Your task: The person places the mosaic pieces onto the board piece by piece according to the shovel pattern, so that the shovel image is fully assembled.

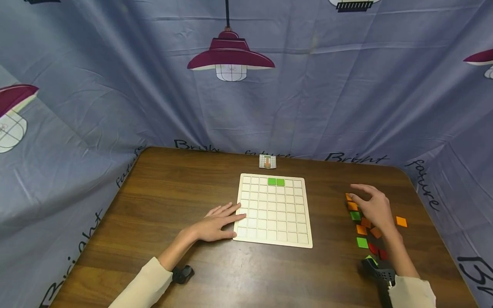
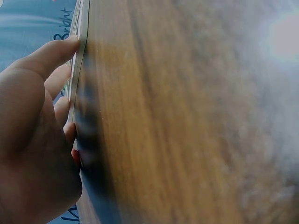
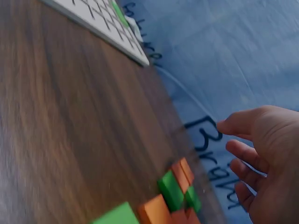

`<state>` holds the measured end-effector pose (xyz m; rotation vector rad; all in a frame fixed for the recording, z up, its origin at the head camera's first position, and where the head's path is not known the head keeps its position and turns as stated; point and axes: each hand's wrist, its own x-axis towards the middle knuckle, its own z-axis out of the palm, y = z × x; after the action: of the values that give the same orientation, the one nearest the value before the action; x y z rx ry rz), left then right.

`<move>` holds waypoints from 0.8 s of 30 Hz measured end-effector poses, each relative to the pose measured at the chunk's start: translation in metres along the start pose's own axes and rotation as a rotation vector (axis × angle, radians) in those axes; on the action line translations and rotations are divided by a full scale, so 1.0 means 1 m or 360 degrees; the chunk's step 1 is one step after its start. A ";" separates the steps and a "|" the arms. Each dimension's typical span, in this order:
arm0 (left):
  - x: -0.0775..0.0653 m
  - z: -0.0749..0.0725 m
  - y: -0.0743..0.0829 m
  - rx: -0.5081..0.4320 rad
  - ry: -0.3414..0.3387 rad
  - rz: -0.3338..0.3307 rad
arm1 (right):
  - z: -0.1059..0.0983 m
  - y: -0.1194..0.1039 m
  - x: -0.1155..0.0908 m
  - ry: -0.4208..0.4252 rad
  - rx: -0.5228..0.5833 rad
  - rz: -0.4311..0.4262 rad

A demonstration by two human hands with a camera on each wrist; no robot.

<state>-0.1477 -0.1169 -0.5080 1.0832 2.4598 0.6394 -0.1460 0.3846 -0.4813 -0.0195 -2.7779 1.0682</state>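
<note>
Tiles in orange, green and red lie on the table, right of the board, near the right hand, whose thumb and fingers stand parted around nothing. They look light, stiff and slightly slick, unlikely to break; a fingertip pinch on opposite edges should suit. The left hand, fingers spread, rests on the board's left edge.

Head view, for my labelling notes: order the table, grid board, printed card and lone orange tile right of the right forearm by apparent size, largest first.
1. Table
2. Grid board
3. Printed card
4. Orange tile
</note>
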 end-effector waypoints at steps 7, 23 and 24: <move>0.001 -0.002 0.001 -0.0001 0.0009 0.0010 | -0.005 0.016 -0.010 0.0057 -0.0055 0.0051; 0.000 0.000 0.000 0.0004 0.0013 0.0006 | -0.004 0.040 -0.018 -0.0099 -0.0090 0.0229; 0.000 0.001 0.000 0.0007 0.0011 0.0005 | -0.004 0.041 -0.019 -0.0112 -0.0094 0.0238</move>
<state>-0.1476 -0.1169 -0.5086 1.0885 2.4670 0.6406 -0.1286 0.4167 -0.5087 -0.2042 -2.9097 1.0385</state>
